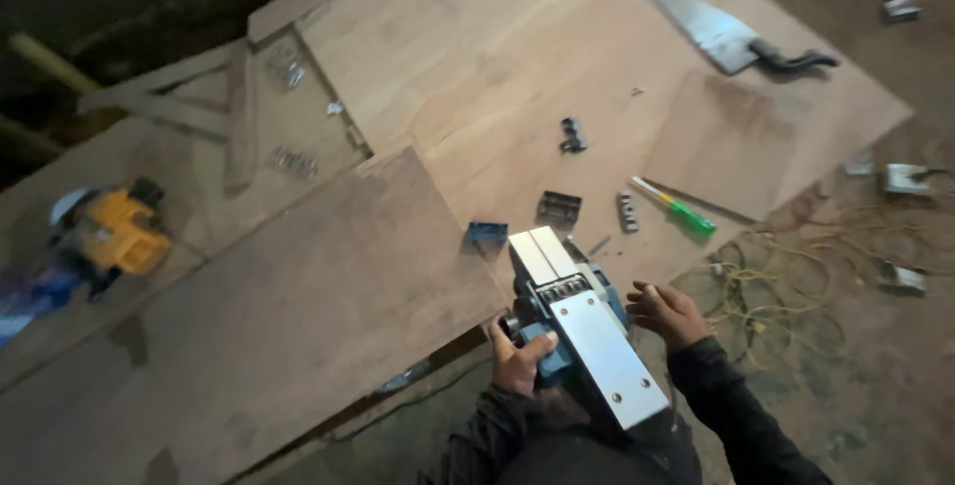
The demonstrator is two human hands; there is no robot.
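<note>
An electric hand planer (582, 331) lies upside down against my lap, its shiny metal base facing up. My left hand (519, 356) grips its blue body on the left side. My right hand (665, 312) rests against its right side, fingers curled on the housing. Small dark metal parts (558, 208) and a blue part (485, 236) lie on the plywood sheet (497, 57) just beyond the planer. A green-handled screwdriver (676, 208) lies to their right.
A hand saw (718, 29) lies at the sheet's far right. A darker board (269, 326) overlaps the sheet at left. A yellow power tool (119, 231) sits far left. Tangled cord (786, 296) and small metal pieces (905, 179) lie on the dirt floor at right.
</note>
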